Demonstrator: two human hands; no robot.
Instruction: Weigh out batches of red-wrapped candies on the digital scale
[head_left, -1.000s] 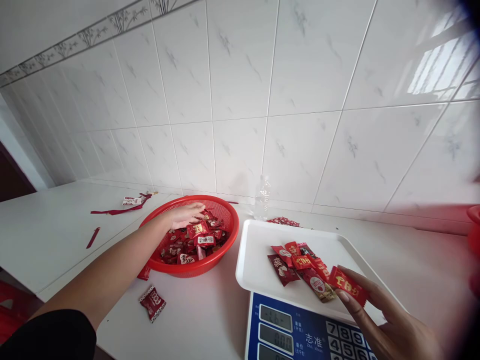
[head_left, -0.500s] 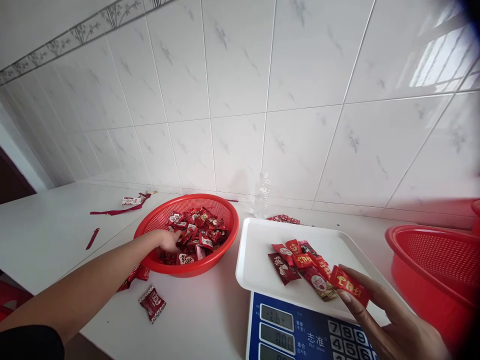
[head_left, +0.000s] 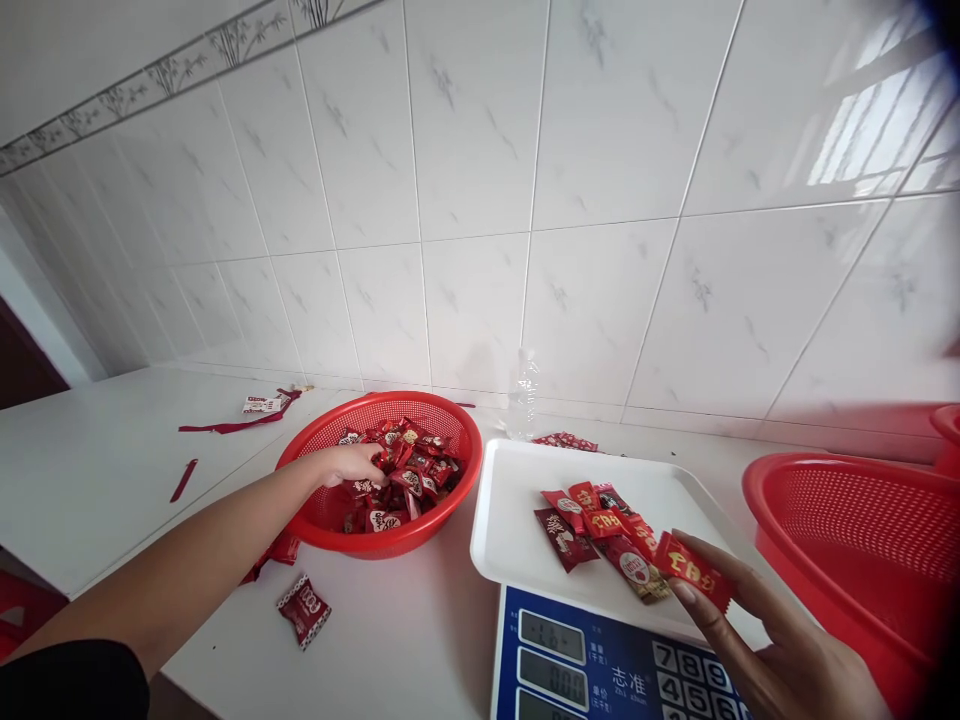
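My left hand [head_left: 351, 464] reaches into a red plastic basket [head_left: 296, 455] of small wrapped candies [head_left: 420, 470]. Its fingers curl down among the wrappers, and what they grip, if anything, is hidden. Between thumb and fingers of my right hand [head_left: 780, 625] is a red candy packet [head_left: 694, 570] with yellow lettering. That packet is held over the near right side of a white tray [head_left: 499, 520]. On the tray lies a loose cluster of red and dark red packets [head_left: 604, 530]. Under it is a scale [head_left: 630, 650] with a blue panel, displays and number keys.
A second red basket [head_left: 795, 490] stands at the right. One dark red packet [head_left: 304, 610] lies on the white table, near others [head_left: 279, 550] beside the full basket. Behind the tray are a clear bottle [head_left: 523, 395] and red wrappers [head_left: 566, 441]. A red ribbon [head_left: 247, 425] lies farther left.
My left hand has shifted a little up and right within the basket, and some candies there have moved. My right hand still holds the red packet in nearly the same spot.
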